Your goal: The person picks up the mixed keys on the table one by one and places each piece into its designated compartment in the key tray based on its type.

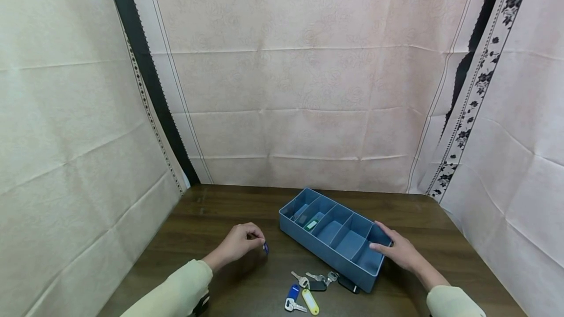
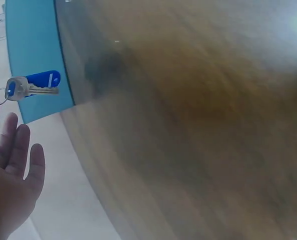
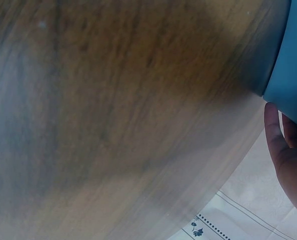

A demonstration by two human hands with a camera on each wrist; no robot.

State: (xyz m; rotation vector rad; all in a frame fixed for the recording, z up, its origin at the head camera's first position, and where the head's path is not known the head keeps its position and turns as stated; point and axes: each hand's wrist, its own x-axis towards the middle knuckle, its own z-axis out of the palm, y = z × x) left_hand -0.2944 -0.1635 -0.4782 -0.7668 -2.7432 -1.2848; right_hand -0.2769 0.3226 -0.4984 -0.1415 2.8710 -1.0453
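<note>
My left hand (image 1: 240, 241) pinches a metal ring above the table, left of a blue divided box (image 1: 317, 253). From that ring hang a silver key (image 2: 18, 89) and a blue key tag (image 2: 49, 79), clearest in the left wrist view. The other fingers of this hand are loosely spread. My right hand (image 1: 398, 251) grips the right end of the box, its thumb over the near rim and fingers at the far corner. A green key tag (image 1: 312, 224) lies in one of the box's left compartments.
In front of the box lie several keys (image 1: 301, 281) with tags: a blue tag (image 1: 293, 292), a yellow tag (image 1: 310, 302) and a black tag (image 1: 317, 285). Another black tag (image 1: 348, 284) lies against the box's near side. Pale cloth (image 1: 282, 82) hangs behind the wooden table (image 1: 238, 287).
</note>
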